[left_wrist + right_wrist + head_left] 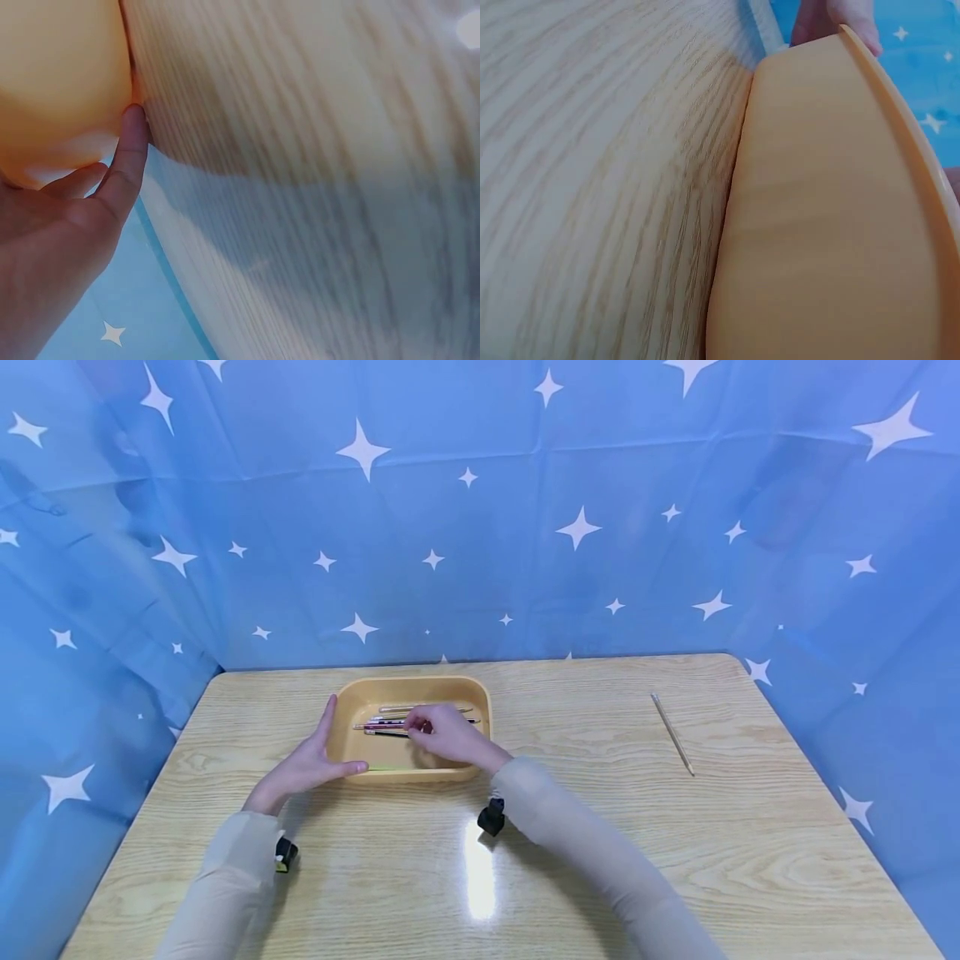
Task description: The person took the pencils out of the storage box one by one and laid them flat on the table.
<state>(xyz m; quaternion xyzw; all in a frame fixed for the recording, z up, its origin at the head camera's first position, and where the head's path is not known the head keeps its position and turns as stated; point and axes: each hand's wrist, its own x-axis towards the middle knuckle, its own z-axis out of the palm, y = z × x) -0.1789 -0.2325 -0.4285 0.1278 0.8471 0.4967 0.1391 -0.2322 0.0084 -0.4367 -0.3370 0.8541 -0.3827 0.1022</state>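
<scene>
A shallow yellow-orange tray [352, 752] stands on the table near its back edge, with several pencils [382, 727] lying lengthwise inside. My left hand [318, 756] rests against the tray's left end, fingers straight along the side and thumb stretched along the front rim. In the left wrist view, fingertips touch the tray's outer wall [67, 82]. Reaching over the front rim, my right hand [447, 732] has its fingers curled down among the pencils and pinches a dark pencil [384, 733]; the fingertips partly hide it. The right wrist view shows only the tray's outside wall [825, 187].
One more pencil [672, 735] lies alone on the right part of the wooden table [570, 727]. A light green strip [386, 768] lies inside the tray along its front wall. Behind and beside the table hangs a blue curtain [480, 527] with white stars.
</scene>
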